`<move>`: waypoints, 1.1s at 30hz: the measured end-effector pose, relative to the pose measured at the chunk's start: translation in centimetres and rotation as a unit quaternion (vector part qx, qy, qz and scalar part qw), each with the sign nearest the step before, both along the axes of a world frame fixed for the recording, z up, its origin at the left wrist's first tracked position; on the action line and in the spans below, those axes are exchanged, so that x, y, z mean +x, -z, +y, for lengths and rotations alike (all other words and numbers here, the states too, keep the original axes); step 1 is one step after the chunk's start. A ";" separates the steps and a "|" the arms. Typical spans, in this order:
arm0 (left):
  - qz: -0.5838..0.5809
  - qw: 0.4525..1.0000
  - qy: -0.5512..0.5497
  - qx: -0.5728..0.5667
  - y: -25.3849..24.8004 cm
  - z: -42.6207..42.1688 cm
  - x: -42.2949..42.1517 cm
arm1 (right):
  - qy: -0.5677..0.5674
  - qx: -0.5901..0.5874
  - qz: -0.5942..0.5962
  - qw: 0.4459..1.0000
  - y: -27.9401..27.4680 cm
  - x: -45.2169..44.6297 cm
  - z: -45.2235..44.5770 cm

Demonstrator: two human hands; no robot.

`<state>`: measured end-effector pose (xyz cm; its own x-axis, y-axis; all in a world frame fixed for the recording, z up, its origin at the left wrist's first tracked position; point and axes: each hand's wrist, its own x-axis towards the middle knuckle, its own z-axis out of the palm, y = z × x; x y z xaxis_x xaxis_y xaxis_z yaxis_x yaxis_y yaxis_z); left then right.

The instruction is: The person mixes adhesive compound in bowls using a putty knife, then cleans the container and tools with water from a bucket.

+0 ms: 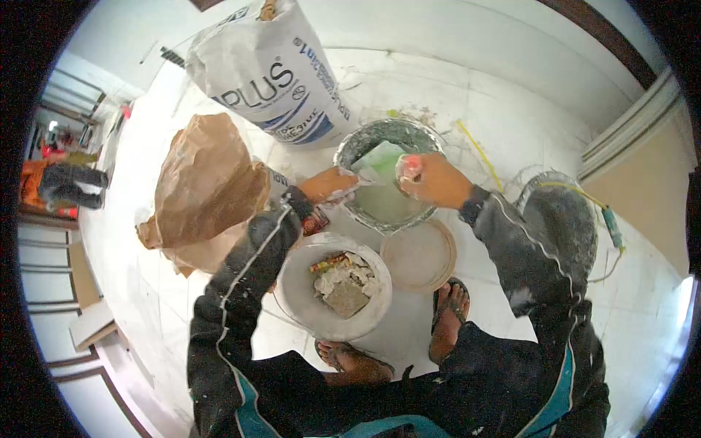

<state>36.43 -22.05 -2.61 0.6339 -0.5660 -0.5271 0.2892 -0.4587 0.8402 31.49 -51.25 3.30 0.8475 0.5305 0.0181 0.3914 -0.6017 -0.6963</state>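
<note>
Both my hands are over a dark bucket (348, 150) holding pale greenish-white material. At its left rim, my left hand (326, 187) is closed on a thin, whitish, flat piece smeared with white; its exact kind is unclear. Above the bucket's right side, my right hand (438, 181) is closed around something with a reddish-pink end (412, 166), perhaps a handle; the rest is hidden by the fingers. Between the hands a white and light green flat piece (381, 159) slants inside the bucket. I cannot tell which hand, if either, holds it.
A white bucket (296, 281) with rubble and scraps stands before my feet, beside a round lid (418, 255). Left are a crumpled brown paper bag (212, 182) and a large printed sack (270, 73). A dark tub (561, 226) with a yellow cord (478, 155) nearby stands right.
</note>
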 end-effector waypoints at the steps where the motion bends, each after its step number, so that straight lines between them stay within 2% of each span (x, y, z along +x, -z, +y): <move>1: 0.028 0.999 -0.001 0.044 0.2 0.0 -0.4 | -0.003 0.064 0.031 0.997 -1.0 -0.9 0.0; 2: 0.028 0.998 -0.011 0.048 0.6 -0.7 -0.9 | -0.005 0.128 0.062 0.990 -1.3 -1.4 0.2; 3: -0.039 0.997 -0.037 0.062 1.7 -1.3 -1.4 | -0.013 0.131 0.063 0.989 -0.1 -1.6 0.8; 4: -0.104 0.990 -0.058 0.077 2.3 -1.7 -1.9 | -0.019 0.127 -0.010 0.992 2.5 -2.0 1.6; 5: -0.103 0.990 -0.058 0.079 2.2 -1.7 -2.5 | -0.021 0.121 -0.084 0.989 4.8 -2.3 2.0; 7: -0.091 0.995 -0.051 -0.003 0.2 -2.5 -4.2 | -0.009 0.098 -0.079 0.992 7.7 -1.5 1.3; 8: -0.093 0.994 -0.051 -0.003 -1.4 -3.0 -4.9 | 0.001 0.074 -0.080 0.994 8.7 -0.9 0.8; 10: -0.117 0.980 -0.019 0.158 -5.8 -4.1 -6.4 | 0.036 0.098 -0.084 0.991 5.5 -1.5 0.6; 11: -0.116 0.980 -0.021 0.161 -4.9 -3.7 -6.4 | 0.069 0.120 -0.083 0.987 4.4 -1.9 0.7; 12: -0.111 0.990 -0.027 0.081 -3.0 -3.2 -6.2 | 0.066 0.120 -0.083 0.987 4.3 -2.3 1.2; 13: -0.107 0.994 -0.034 0.000 -2.4 -3.3 -6.0 | 0.013 0.115 -0.068 0.991 4.2 -2.6 1.7; 14: -0.107 0.994 -0.036 -0.001 -1.8 -3.2 -5.8 | -0.040 0.111 -0.052 0.992 4.3 -2.7 2.0; 16: -0.143 0.986 -0.012 0.084 -1.6 -3.5 -5.7 | -0.022 0.091 -0.088 0.992 6.8 -2.2 2.4; 18: -0.190 0.978 -0.046 0.076 -2.2 -3.6 -7.2 | -0.006 0.073 -0.129 0.989 7.6 -1.2 1.9; 20: -0.240 0.965 -0.075 0.075 -1.3 -2.8 -7.0 | 0.068 -0.034 0.003 0.997 5.9 0.0 1.0; 21: -0.411 0.908 0.011 0.079 1.1 -1.6 -6.7 | 0.077 -0.073 0.024 0.994 6.2 0.1 0.7; 22: -0.568 0.813 0.094 0.088 2.0 -0.5 -6.3 | 0.077 -0.111 0.038 0.990 6.3 0.5 0.7; 23: -0.574 0.812 0.075 0.080 1.0 -0.6 -6.7 | 0.030 -0.151 -0.016 0.988 5.4 0.3 0.8; 24: -0.545 0.826 0.095 0.104 3.3 -0.5 -6.3 | 0.023 -0.136 0.004 0.990 6.3 0.5 0.5; 25: -0.517 0.839 0.115 0.128 5.7 -0.3 -5.9 | 0.027 -0.098 -0.060 0.993 7.3 0.0 0.3; 26: -0.610 0.754 0.175 0.170 3.9 -0.6 -6.4 | 0.082 -0.095 -0.081 0.989 5.9 -0.9 1.1; 27: -0.521 0.826 0.078 0.200 3.7 -1.9 -6.9 | 0.090 -0.039 -0.125 0.987 5.5 -1.8 1.6; 28: -0.419 0.881 -0.048 0.212 3.8 -3.2 -7.3 | 0.079 -0.002 -0.107 0.991 3.4 -3.2 2.4; 29: -0.330 0.902 -0.178 0.212 3.6 -4.5 -7.7 | 0.068 0.035 -0.089 0.993 1.4 -4.5 3.3; 31: -0.392 0.890 0.005 0.231 5.2 -4.4 -6.8 | 0.031 0.026 -0.148 0.988 2.3 -4.8 3.9; 32: -0.398 0.886 -0.001 0.236 4.6 -4.6 -7.3 | -0.007 -0.046 -0.068 0.997 4.2 -3.8 3.2; 33: -0.338 0.906 -0.088 0.240 3.4 -5.4 -8.2 | -0.042 -0.120 0.014 0.992 5.3 -3.5 2.6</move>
